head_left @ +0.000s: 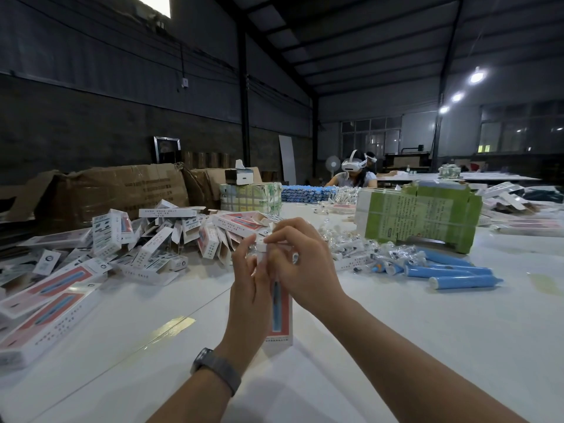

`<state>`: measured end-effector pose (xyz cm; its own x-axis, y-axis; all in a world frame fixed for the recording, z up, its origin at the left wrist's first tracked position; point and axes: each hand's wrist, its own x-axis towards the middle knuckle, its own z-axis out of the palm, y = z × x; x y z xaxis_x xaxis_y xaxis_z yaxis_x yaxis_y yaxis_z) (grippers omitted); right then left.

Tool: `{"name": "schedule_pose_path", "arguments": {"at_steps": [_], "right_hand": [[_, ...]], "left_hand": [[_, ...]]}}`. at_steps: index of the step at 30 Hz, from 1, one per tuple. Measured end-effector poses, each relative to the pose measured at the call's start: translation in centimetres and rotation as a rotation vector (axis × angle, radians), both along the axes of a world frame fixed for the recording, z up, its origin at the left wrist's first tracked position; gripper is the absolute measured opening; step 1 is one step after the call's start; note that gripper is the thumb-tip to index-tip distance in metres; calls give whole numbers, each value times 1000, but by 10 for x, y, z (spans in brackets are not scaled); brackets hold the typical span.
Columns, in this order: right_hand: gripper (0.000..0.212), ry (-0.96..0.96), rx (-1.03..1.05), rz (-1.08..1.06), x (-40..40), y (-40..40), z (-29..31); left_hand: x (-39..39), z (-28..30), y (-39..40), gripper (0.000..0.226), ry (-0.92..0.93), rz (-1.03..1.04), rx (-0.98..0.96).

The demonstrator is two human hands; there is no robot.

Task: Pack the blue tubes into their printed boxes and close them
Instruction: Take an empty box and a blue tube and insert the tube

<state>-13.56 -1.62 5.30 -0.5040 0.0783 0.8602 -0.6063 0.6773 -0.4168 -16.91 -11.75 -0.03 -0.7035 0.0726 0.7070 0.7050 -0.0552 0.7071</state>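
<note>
Two hands meet at the centre of the frame over a white table (pixel 396 346). Between them stands one printed box (pixel 279 312), upright, its lower end on the tabletop, a blue tube pictured on its red panel. The left hand (pixel 248 288) holds the box along its left side, fingers curled loosely round it; a grey watch (pixel 215 369) sits on that wrist. The right hand (pixel 300 264) pinches at the box's top end with thumb and fingertips drawn narrow; the flap itself is hidden behind the fingers.

Loose blue tubes (pixel 451 271) lie right of centre, well apart from the hands, just in front of a green carton (pixel 421 216). Small clear-wrapped pieces (pixel 351 242) are scattered between that carton and the right hand. A pile of printed boxes (pixel 128 239) spreads across the left of the frame, reaching the left edge, with brown cardboard cartons (pixel 122 187) behind it.

Bare tabletop lies below and on both sides of the forearms, widest at lower right. In the upper middle, another person wearing a white headset (pixel 354 164) sits beyond a row of stacked blue tubes (pixel 305 193).
</note>
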Motion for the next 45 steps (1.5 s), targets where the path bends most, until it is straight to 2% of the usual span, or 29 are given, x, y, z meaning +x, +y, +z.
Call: {"name": "schedule_pose_path", "arguments": {"at_steps": [3, 12, 17, 23, 30, 36, 40, 42, 45], "right_hand": [[9, -2, 22, 15, 2, 0, 1], [17, -37, -14, 27, 3, 4, 12], [17, -114, -62, 85, 4, 6, 15], [28, -218, -155, 199, 6, 8, 19], [24, -176, -158, 202, 4, 8, 15], [29, -222, -344, 303, 4, 10, 14], [18, -287, -511, 382, 4, 5, 17], [20, -330, -592, 428, 4, 3, 17], [36, -373, -610, 452, 2, 2, 15]], "left_hand": [[0, 1, 0, 36, -3, 11, -9], [-2, -2, -1, 36, 81, -21, -66], [0, 0, -1, 38, 67, -24, -68], [4, 1, -2, 33, 51, 18, -79], [7, 5, -4, 28, 42, 25, -63], [4, 5, -5, 26, 60, 55, -90], [4, 3, -4, 26, 81, 39, -95], [4, 3, -3, 26, 83, 36, -105], [5, 2, -4, 22, 54, 28, -85]]}}
